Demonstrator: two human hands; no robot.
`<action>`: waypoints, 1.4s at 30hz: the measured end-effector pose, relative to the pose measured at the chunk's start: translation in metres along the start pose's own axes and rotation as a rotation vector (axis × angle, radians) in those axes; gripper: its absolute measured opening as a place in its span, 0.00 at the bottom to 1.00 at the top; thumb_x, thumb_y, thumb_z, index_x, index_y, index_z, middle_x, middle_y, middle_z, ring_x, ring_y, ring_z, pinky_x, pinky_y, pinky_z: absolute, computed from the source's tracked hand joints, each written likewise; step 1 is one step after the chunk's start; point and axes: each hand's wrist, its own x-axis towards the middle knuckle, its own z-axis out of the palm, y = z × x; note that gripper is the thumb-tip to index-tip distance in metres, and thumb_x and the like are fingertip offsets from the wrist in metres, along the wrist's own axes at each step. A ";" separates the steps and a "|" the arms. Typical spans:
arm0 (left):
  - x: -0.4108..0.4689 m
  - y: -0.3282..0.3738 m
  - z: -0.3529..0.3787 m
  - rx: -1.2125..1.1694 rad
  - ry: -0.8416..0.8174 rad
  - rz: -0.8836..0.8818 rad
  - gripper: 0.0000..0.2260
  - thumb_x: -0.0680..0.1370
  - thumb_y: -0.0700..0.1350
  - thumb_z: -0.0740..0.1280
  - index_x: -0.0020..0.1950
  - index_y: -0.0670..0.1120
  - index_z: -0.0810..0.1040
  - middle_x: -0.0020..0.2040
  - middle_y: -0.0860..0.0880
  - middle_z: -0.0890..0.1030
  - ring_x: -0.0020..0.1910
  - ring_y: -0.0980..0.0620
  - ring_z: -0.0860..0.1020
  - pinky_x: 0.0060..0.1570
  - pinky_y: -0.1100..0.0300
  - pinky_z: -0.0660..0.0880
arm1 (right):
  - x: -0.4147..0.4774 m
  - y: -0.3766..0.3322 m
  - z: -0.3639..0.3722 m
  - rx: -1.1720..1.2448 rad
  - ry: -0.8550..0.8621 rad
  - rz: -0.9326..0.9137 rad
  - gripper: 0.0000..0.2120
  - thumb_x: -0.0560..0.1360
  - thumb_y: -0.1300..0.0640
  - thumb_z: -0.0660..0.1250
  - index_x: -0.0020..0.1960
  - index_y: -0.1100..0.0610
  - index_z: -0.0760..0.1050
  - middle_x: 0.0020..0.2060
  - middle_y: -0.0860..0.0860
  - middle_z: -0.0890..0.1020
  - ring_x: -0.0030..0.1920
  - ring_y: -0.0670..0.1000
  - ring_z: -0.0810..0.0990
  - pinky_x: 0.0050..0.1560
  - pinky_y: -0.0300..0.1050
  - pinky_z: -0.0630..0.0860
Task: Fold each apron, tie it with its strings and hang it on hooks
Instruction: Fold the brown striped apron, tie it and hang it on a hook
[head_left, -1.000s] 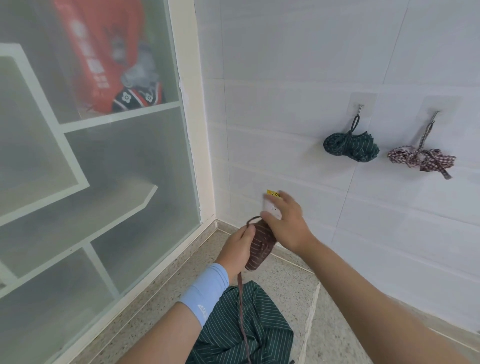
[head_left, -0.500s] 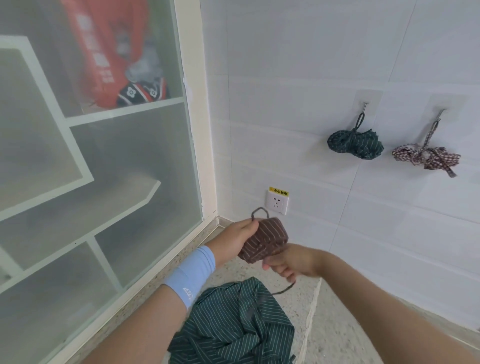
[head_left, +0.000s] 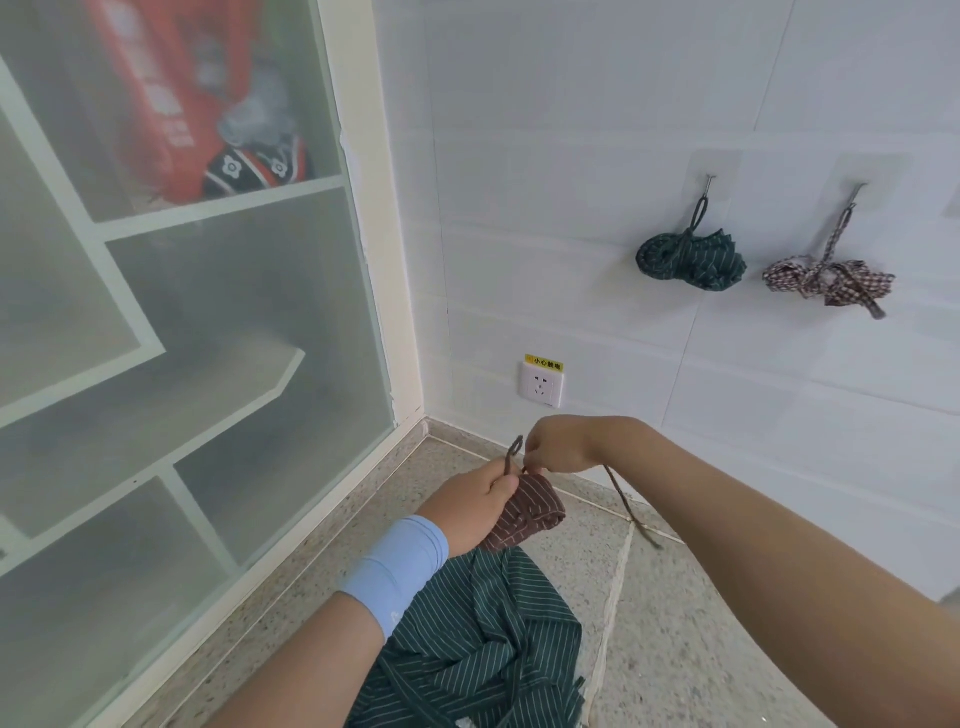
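Note:
My left hand (head_left: 475, 506) grips a rolled brown striped apron (head_left: 527, 514) above the counter, with a small string loop (head_left: 514, 454) sticking up past its fingers. My right hand (head_left: 558, 441) pinches the brown string (head_left: 626, 501) just above the roll, and the loose end trails down to the right. An unfolded green striped apron (head_left: 483, 644) lies crumpled on the counter below my left wrist. On the wall, a tied green apron bundle (head_left: 691, 260) and a tied checked apron bundle (head_left: 826, 280) hang from two hooks.
A speckled stone counter (head_left: 670, 634) runs into the corner. A frosted glass cabinet (head_left: 208, 332) stands on the left. A wall socket (head_left: 541, 384) sits low on the white tiled wall. A third adhesive hook pad shows at the right edge (head_left: 953, 208).
My right hand rose from under the roll to above it and now pulls the string up and right. The roll dropped slightly and tilted in my left hand.

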 end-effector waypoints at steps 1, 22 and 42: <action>0.002 -0.003 0.003 -0.019 0.019 -0.024 0.12 0.84 0.56 0.50 0.61 0.58 0.70 0.48 0.44 0.82 0.45 0.44 0.82 0.45 0.48 0.79 | 0.000 -0.005 0.002 -0.079 0.044 -0.005 0.15 0.80 0.54 0.60 0.48 0.62 0.81 0.45 0.56 0.82 0.43 0.54 0.78 0.46 0.52 0.76; 0.026 -0.027 0.028 -0.438 0.545 -0.384 0.14 0.83 0.51 0.56 0.47 0.55 0.81 0.43 0.53 0.83 0.42 0.48 0.81 0.46 0.49 0.81 | -0.029 -0.035 0.082 -0.087 0.296 -0.069 0.14 0.80 0.54 0.59 0.42 0.54 0.81 0.35 0.49 0.82 0.39 0.55 0.81 0.39 0.45 0.78; 0.031 -0.098 0.075 -0.499 0.318 -0.121 0.08 0.80 0.44 0.68 0.55 0.52 0.85 0.47 0.59 0.85 0.47 0.67 0.81 0.49 0.72 0.76 | 0.046 0.015 0.174 1.804 0.067 0.277 0.13 0.81 0.56 0.65 0.61 0.63 0.79 0.54 0.60 0.84 0.53 0.59 0.84 0.55 0.52 0.83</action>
